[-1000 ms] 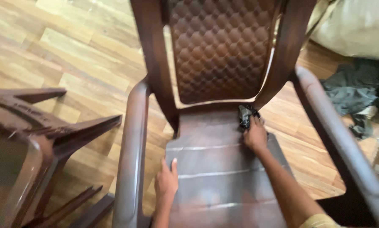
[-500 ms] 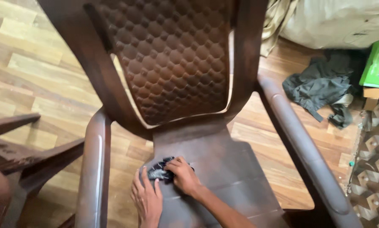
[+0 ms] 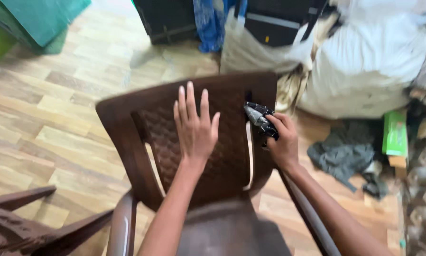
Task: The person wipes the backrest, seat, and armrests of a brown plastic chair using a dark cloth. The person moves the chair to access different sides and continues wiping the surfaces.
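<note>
Brown plastic chair (image 3: 142, 118), backrest toward the camera. Left hand (image 3: 195, 127) lies flat, fingers spread, on the quilted panel near the top edge. Right hand (image 3: 282, 142) is closed around a crumpled dark cloth (image 3: 259, 117), pressed against the backrest's right upright. Step in hand: wiping the backrest. Next stroke needs steady bracing.

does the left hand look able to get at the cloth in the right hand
Probably yes: the left hand lies flat on the chair back, beside the dark cloth gripped in the right hand, with nothing between them.
</note>
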